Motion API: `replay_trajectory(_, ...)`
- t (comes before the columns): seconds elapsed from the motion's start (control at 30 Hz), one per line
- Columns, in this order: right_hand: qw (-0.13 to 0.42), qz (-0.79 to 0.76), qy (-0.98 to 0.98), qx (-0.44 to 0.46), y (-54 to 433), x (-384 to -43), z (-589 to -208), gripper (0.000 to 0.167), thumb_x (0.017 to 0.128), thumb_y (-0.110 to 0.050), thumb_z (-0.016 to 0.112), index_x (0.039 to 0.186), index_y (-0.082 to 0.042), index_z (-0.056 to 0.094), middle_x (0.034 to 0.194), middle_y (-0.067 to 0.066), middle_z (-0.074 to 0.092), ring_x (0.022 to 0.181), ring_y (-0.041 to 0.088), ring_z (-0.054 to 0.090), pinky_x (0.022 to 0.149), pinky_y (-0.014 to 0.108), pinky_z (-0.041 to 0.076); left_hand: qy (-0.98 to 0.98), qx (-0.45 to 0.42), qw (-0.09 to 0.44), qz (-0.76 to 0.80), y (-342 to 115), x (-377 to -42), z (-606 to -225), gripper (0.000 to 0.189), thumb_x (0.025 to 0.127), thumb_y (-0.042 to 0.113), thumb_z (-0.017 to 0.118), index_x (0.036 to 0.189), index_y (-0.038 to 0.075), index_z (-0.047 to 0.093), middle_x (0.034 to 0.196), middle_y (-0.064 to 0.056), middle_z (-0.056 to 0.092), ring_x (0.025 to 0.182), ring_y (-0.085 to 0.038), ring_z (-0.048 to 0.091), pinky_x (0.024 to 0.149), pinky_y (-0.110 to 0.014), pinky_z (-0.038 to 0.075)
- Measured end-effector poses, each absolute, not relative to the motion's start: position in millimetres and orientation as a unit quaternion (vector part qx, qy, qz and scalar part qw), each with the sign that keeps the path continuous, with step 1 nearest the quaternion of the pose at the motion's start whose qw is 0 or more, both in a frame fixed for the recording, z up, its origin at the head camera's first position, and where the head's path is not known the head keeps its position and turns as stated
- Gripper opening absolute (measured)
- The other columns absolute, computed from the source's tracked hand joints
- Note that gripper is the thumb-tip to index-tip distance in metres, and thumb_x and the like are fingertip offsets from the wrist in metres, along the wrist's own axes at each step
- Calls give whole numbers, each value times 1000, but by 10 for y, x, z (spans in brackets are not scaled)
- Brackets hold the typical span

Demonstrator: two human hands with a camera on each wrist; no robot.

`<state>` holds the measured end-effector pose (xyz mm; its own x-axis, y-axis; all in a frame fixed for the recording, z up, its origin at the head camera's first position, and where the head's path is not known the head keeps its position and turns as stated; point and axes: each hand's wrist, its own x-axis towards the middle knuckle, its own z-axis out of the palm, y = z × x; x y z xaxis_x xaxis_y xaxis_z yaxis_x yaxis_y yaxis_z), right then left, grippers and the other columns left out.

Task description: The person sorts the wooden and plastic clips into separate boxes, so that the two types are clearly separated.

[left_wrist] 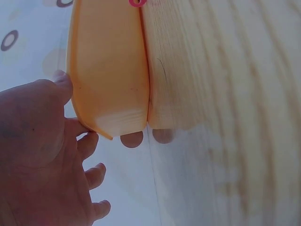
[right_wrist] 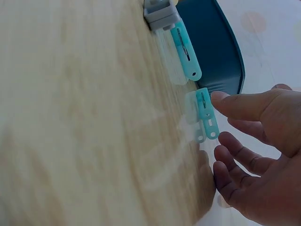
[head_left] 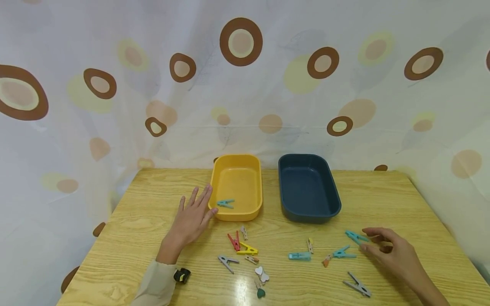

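Observation:
My left hand (head_left: 190, 223), fingers spread, rests against the left rim of the yellow tray (head_left: 239, 185). In the left wrist view its thumb and forefinger touch the orange-looking rim. Inside that tray lies a teal clothespin (head_left: 225, 204). At the right, my right hand (head_left: 394, 253) hovers with thumb and fingers parted beside another teal clothespin (head_left: 354, 236). The right wrist view shows the thumb tip right at this clothespin (right_wrist: 207, 113), with the fingers on its other side. A third teal clothespin (head_left: 342, 252) lies nearby, next to an orange-tipped wooden peg (head_left: 327, 260).
A dark blue tray (head_left: 306, 187) stands right of the yellow one. In front lie red (head_left: 234, 241), yellow (head_left: 248, 249) and grey (head_left: 227, 262) clothespins, and small wooden pegs. Another grey clothespin (head_left: 357, 285) is near the right hand. A patterned cloth (head_left: 245, 106) hangs behind the table.

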<state>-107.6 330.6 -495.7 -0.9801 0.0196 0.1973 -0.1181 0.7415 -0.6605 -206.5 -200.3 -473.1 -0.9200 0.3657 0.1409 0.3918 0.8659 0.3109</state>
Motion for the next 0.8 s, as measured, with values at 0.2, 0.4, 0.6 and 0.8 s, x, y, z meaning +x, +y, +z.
replay_trajectory(0.2,76,349,-934,25,3321,-1086,-4976,41,86,-17,85,121,-3,70,114,17,71,88,-9,56,66,21,54,-964,-199,43,-171,-1996,-2063,-4725,69,111,44,42,165,8,18,169,-9,20,155,-40,14,117,-71,10)
replay_trajectory(0.4,71,345,-935,29,3328,-1090,-4988,37,85,-16,86,118,-4,73,110,14,72,87,-10,56,66,21,55,-964,-195,38,-176,-1996,-2057,-4713,69,111,44,41,165,8,18,169,-9,20,156,-39,13,118,-71,7)
replay_trajectory(0.6,64,347,-935,27,3329,-1092,-4974,33,87,-19,85,115,-6,74,106,10,72,85,-11,57,66,22,56,-964,-195,39,-174,-1998,-2058,-4711,69,111,44,41,165,8,18,169,-9,19,156,-39,12,118,-71,7)
replay_trajectory(0.8,59,354,-933,18,3331,-1080,-4979,32,88,-20,84,115,-6,75,103,7,72,82,-10,59,66,22,56,-964,-198,39,-171,-2003,-2058,-4726,69,111,45,40,165,9,17,170,-8,18,156,-39,13,118,-71,8)
